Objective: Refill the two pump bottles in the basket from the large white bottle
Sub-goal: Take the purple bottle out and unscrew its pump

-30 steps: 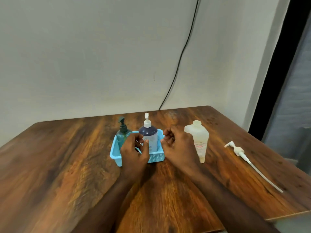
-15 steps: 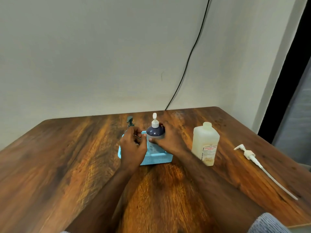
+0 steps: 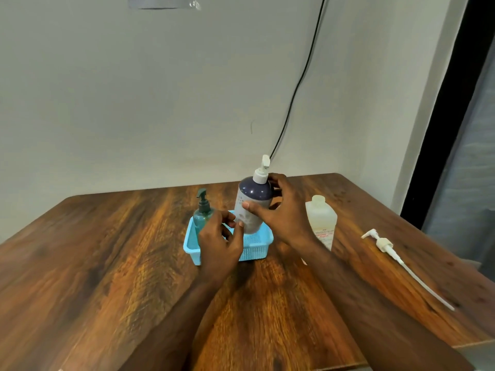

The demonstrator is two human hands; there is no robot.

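- Gripping the purple pump bottle (image 3: 253,203) with the right hand (image 3: 284,215), fingers curled round its shoulder and thumb across its pale lower body.
- Raised over the blue basket (image 3: 258,246), tilted a little, base just above the basket's right half; cannot tell whether the base touches the floor.
- Dark purple shoulder, whitish lower part with small printed marks, white collar and white pump head on top.
- Left hand (image 3: 221,241) in front of the basket's middle, fingers loosely curled, thumb tip touching or almost touching the bottle's lower side; holding nothing firmly.
- Standing upright in the basket's left half: teal pump bottle (image 3: 202,218), translucent, with dark pump.
- Just right of the basket on the bench (image 3: 107,263): large white bottle (image 3: 321,223), uncapped, red-printed label low down.
- Further right of the basket: loose white pump (image 3: 385,246) with long tube, lying flat.
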